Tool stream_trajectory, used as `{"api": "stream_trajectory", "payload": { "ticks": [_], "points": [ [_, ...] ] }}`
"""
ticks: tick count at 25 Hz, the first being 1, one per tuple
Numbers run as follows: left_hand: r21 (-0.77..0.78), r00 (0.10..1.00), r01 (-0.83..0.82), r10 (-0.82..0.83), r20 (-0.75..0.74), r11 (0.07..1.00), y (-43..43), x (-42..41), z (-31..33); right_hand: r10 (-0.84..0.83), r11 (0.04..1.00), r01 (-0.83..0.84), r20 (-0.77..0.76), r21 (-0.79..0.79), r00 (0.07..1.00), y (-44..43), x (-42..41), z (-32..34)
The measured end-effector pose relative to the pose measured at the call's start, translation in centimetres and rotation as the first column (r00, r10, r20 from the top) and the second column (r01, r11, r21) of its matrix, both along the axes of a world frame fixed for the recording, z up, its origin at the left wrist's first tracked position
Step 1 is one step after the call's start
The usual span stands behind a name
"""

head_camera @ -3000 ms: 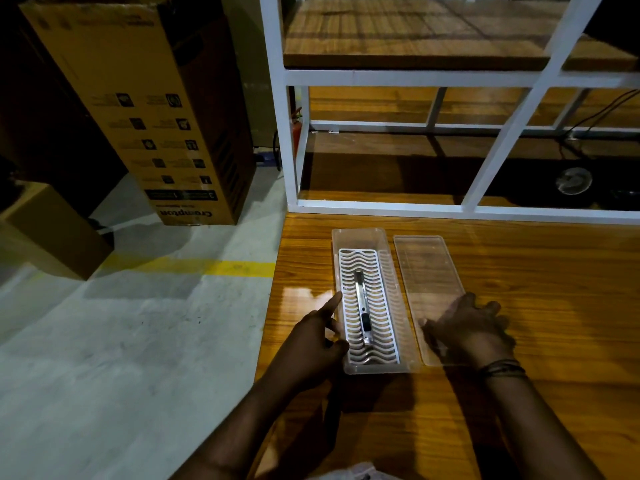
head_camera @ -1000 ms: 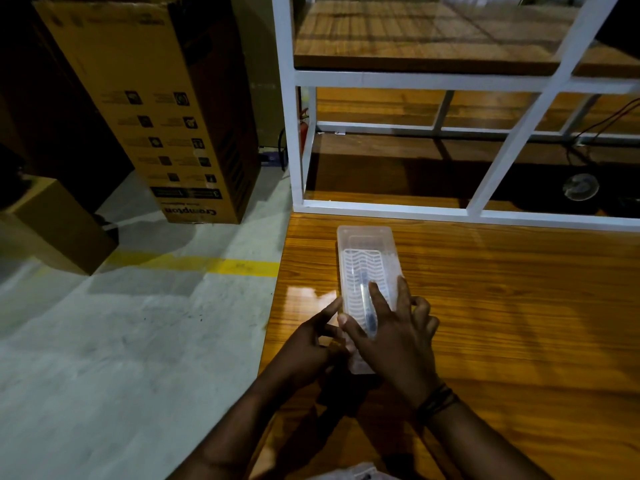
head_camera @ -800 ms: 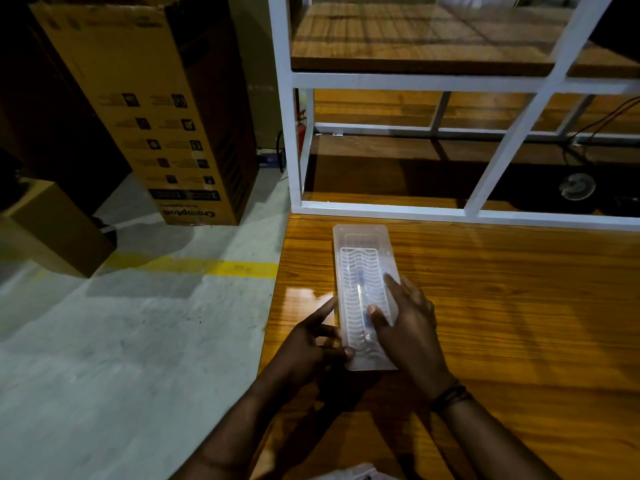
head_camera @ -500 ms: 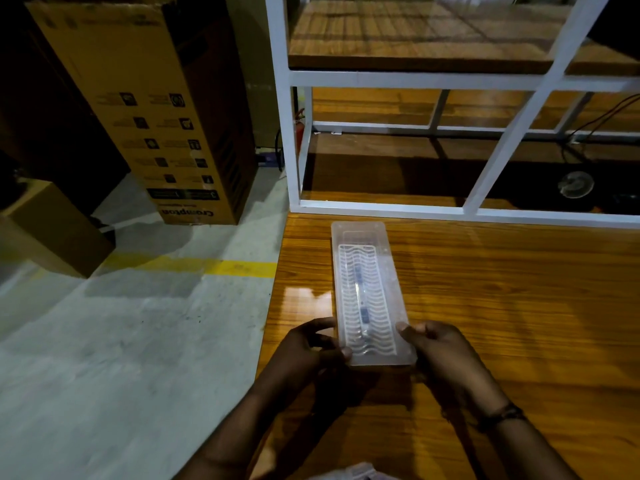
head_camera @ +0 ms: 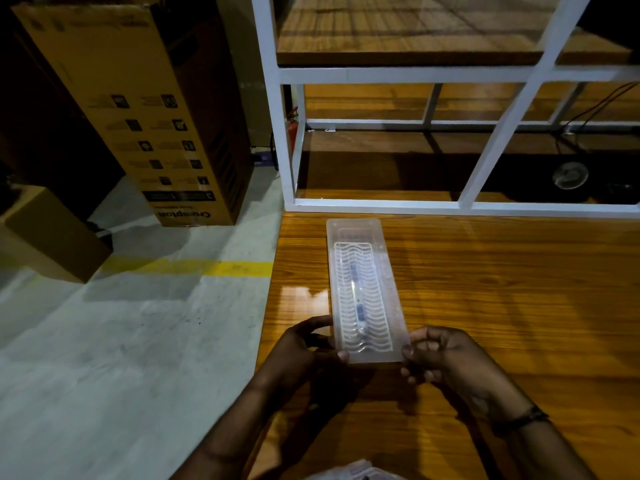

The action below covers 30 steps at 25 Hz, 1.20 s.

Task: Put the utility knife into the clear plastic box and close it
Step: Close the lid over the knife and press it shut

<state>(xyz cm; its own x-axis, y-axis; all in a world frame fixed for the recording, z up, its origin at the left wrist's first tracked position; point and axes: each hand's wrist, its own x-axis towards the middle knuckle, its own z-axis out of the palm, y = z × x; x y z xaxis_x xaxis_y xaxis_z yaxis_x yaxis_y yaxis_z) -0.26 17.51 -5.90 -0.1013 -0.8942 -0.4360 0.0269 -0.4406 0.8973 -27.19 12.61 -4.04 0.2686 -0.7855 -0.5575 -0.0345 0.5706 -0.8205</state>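
Note:
A long clear plastic box [head_camera: 388,271] lies lengthwise on the wooden table [head_camera: 502,289], its clear lid on top. Through the lid I see a white wavy insert and the utility knife [head_camera: 357,299] lying along the middle. My left hand [head_camera: 304,351] grips the box's near left corner, thumb on the lid. My right hand [head_camera: 440,355] grips the near right corner, fingers curled on the edge.
A white metal shelf frame [head_camera: 287,140] stands at the table's far edge. A tall cardboard carton [head_camera: 145,109] and a smaller carton [head_camera: 52,233] stand on the concrete floor to the left. The table's left edge runs close to the box.
The lid went from the table beside the box onto the box. My right hand slid from the lid's top to the near right corner; the left stayed at the near left corner.

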Motion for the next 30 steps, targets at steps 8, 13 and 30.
{"api": "stream_trajectory", "payload": {
  "ticks": [8,13,30],
  "points": [
    [-0.014,0.986,-0.162,0.163,0.03,0.987,-2.9,-0.3,0.3,-0.073,0.995,0.068,-0.067,-0.071,0.995,-3.7,1.5,-0.7],
    [-0.031,0.971,-0.233,0.234,0.051,0.972,-4.7,-0.3,0.7,-0.154,0.979,0.152,-0.006,-0.14,0.988,-5.5,2.6,-1.6],
    [-0.095,0.957,-0.254,0.265,0.12,0.963,-9.8,-0.4,2.6,-0.124,0.96,0.06,-0.223,-0.274,0.967,-9.4,4.6,0.4]
  ]
}}
